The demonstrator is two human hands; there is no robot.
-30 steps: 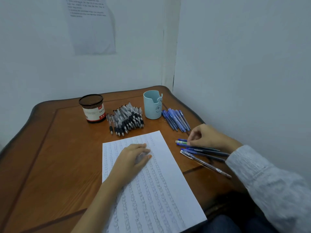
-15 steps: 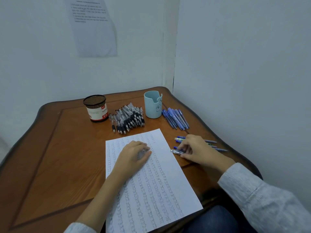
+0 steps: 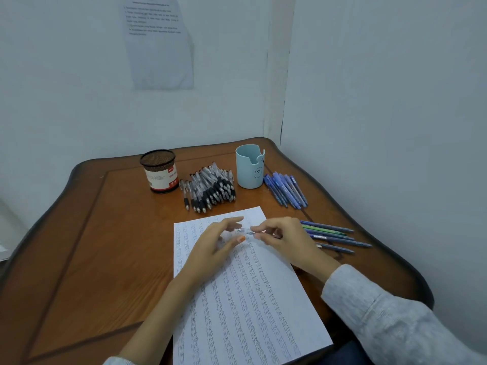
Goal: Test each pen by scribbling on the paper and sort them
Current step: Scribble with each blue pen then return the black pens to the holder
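The right hand [image 3: 286,239] has carried a pinched pen [image 3: 246,231] over the paper [image 3: 250,299], the left hand [image 3: 213,243] now pinching its end, probably to uncap it.

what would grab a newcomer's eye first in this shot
Both hands meet over the top of the scribbled paper: the right hand pinches a clear pen and the left hand frames its other end. Behind, a heap of black-grip pens lies between a mesh pot and a pale blue cup, with blue pens right of the cup.
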